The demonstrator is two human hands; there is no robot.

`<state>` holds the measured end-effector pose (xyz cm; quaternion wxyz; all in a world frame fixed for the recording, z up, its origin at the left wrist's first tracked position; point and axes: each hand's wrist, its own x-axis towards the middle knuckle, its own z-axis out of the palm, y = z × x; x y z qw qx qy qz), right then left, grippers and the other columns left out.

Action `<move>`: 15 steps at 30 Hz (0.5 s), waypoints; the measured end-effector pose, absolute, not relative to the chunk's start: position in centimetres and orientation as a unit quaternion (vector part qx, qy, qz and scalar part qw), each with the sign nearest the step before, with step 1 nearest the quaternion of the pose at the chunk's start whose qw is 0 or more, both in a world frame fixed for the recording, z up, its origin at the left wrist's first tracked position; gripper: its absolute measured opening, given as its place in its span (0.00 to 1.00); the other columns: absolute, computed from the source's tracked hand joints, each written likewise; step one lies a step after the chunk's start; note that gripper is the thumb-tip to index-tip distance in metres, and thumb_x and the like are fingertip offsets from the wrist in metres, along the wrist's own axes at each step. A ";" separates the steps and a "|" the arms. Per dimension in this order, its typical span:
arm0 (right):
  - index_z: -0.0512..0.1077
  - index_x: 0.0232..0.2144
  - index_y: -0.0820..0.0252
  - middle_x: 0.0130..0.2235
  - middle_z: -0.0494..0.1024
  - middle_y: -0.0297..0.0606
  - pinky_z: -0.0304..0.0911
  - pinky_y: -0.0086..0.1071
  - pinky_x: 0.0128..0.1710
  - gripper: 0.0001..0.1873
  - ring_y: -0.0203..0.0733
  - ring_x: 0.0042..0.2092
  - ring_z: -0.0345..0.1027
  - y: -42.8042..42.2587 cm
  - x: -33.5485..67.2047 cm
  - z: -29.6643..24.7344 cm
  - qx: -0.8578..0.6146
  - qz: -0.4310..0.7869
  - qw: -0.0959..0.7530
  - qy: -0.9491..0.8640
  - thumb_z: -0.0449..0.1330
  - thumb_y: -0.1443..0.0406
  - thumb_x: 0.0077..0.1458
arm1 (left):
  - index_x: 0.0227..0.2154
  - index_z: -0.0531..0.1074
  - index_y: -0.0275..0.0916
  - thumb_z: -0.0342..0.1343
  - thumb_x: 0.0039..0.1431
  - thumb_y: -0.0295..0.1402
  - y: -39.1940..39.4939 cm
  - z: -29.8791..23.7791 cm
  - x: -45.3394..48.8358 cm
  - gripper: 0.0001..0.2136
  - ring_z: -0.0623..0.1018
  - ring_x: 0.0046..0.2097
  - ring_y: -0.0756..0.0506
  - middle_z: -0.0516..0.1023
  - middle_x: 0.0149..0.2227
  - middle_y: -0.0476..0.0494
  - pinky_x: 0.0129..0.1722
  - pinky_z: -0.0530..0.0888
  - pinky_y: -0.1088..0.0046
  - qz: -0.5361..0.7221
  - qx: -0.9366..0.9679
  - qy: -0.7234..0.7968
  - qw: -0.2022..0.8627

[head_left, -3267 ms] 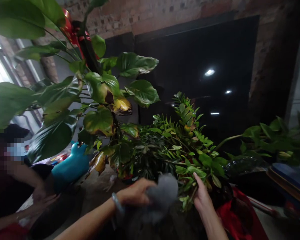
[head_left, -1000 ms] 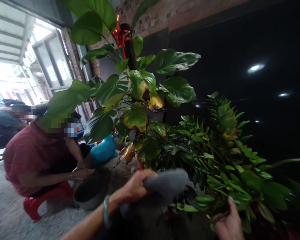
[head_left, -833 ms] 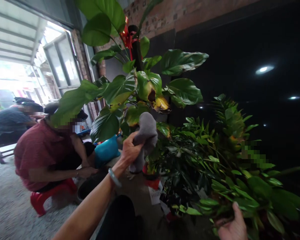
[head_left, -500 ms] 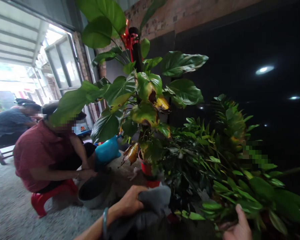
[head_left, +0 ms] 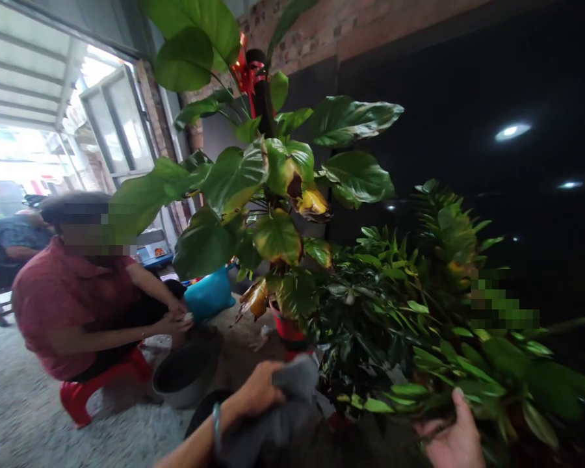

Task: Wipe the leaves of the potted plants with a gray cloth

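My left hand (head_left: pixel 258 390) is closed on a grey cloth (head_left: pixel 292 403) low in the middle of the view, with a bangle on its wrist. My right hand (head_left: pixel 451 439), at the bottom right, grips the stems of a bushy small-leaved plant (head_left: pixel 419 312) from below. Behind the cloth stands a tall plant with big leaves (head_left: pixel 268 188), some yellowed, in a red pot (head_left: pixel 285 328).
A person in a red shirt (head_left: pixel 73 299) crouches on a red stool (head_left: pixel 82 390) at the left, hands over a dark round bowl (head_left: pixel 182 374). A teal watering can (head_left: pixel 209 296) stands behind. Another person sits farther left. A brick wall and dark glossy panel rise behind the plants.
My left hand raised the grey cloth to the big-leaved plant's leaves, then brought it back down low. My right hand kept hold of the bushy plant. The crouching person lifted both hands.
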<state>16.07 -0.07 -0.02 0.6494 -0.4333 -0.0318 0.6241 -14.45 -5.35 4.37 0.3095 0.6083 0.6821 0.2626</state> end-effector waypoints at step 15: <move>0.68 0.25 0.53 0.18 0.75 0.24 0.62 0.36 0.25 0.11 0.39 0.18 0.65 -0.2 15.6 0.9 -0.425 0.604 0.672 0.046 0.64 0.58 0.39 | 0.33 0.76 0.33 0.54 0.33 0.26 -2.0 7.8 -11.1 0.18 0.75 0.37 0.41 0.79 0.32 0.45 0.38 0.71 0.69 0.424 0.590 0.626 0.282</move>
